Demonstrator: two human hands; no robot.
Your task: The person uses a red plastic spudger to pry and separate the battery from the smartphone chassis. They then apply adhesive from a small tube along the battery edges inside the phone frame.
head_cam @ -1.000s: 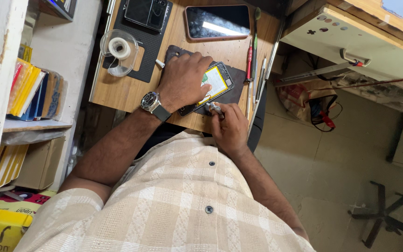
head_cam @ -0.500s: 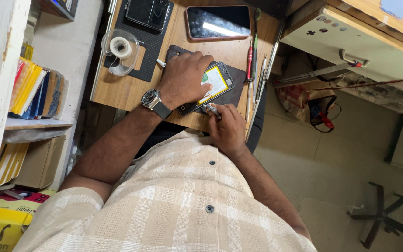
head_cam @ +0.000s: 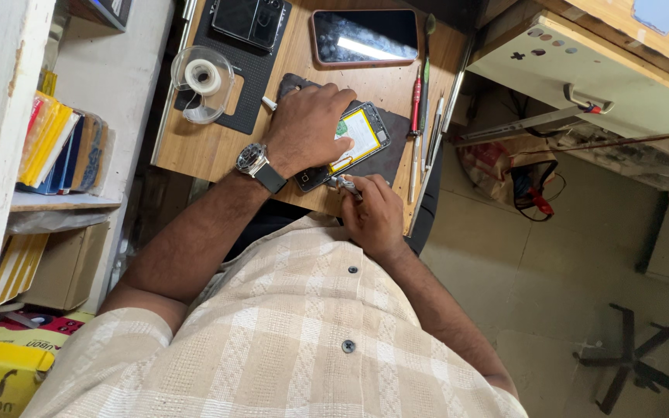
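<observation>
An opened phone (head_cam: 359,138) with its yellow-edged inside showing lies on a dark mat (head_cam: 385,159) on a small wooden table (head_cam: 195,151). My left hand (head_cam: 303,128), with a wristwatch on the wrist, presses flat on the phone and holds it down. My right hand (head_cam: 373,213) sits at the phone's near edge and pinches a small metal tool (head_cam: 344,184) whose tip touches the phone's lower end.
A second phone (head_cam: 364,36) lies face up at the table's far side, with a tape dispenser (head_cam: 201,83) and a black mat (head_cam: 245,54) beside it. Screwdrivers (head_cam: 416,116) line the right edge. A shelf with books (head_cam: 56,143) stands left, a drawer (head_cam: 582,73) right.
Both hands stay in place on the phone. The right hand's fingers have shifted slightly with the tool at the phone's lower end.
</observation>
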